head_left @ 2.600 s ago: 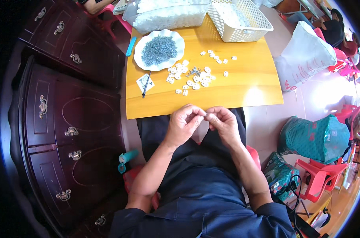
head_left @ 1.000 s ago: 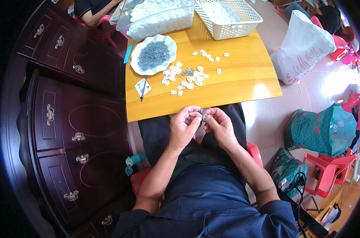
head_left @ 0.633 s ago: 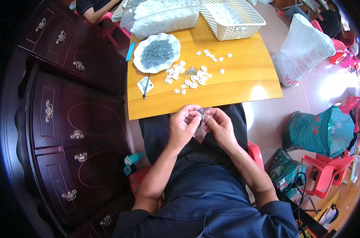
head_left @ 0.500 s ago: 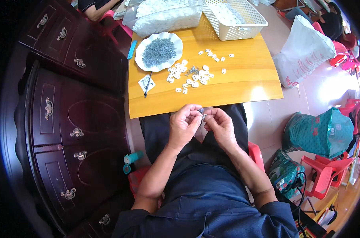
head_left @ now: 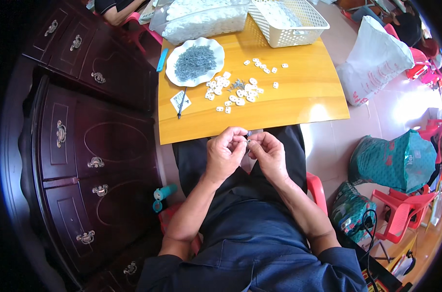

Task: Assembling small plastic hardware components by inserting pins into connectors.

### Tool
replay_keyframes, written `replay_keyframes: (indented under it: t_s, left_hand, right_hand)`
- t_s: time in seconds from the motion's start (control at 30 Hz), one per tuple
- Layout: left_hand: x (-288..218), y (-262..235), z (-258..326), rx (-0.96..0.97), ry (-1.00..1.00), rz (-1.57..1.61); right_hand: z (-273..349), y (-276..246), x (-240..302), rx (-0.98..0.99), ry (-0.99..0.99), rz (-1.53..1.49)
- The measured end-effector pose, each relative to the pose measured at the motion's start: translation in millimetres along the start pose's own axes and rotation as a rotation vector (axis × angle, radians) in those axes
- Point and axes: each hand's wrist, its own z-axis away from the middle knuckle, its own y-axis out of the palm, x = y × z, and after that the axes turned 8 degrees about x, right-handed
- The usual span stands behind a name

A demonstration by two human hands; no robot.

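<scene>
Left hand [head_left: 224, 154] and right hand [head_left: 268, 152] meet above lap, fingertips pinching tiny part [head_left: 248, 141] (too small to identify) just below edge of wooden worktop [head_left: 299, 97]. On worktop: white plate [head_left: 174, 58] of grey bits, scattered small white pieces [head_left: 238, 90], white basket [head_left: 286, 19], clear tub [head_left: 201, 19].

A white sack [head_left: 373, 56] stands right of the table, green bags [head_left: 395, 160] nearer (printed ones).

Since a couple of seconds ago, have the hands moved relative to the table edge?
No. Both the left hand and right hand stay together just below the table edge.
</scene>
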Motion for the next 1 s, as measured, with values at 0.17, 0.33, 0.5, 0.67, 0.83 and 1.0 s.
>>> replay_keyframes:
  t_s: [0.17, 0.33, 0.5, 0.67, 0.83, 1.0]
  left_hand:
    - [0, -2, -1, 0.02, -0.003, -0.056]
    - [1, -17, -7, 0.165, -0.149, 0.138]
    - [9, -33, -33, 0.052, -0.06, -0.226]
    - [8, -33, -68, 0.009, 0.11, -0.656]
    - [10, -28, -80, 0.052, 0.146, -0.829]
    - [13, -28, -83, 0.032, 0.161, -0.903]
  right_hand:
    - [0, -2, 0, 0.009, 0.019, -0.017]
    - [2, -4, 4, 0.004, 0.001, -0.105]
    - [3, -14, 0, -0.018, -0.013, -0.168]
    - [4, -16, 2, -0.012, 0.005, -0.19]
    - [6, -21, 6, -0.027, 0.021, -0.168]
    - [5, -25, 5, -0.027, 0.019, -0.186]
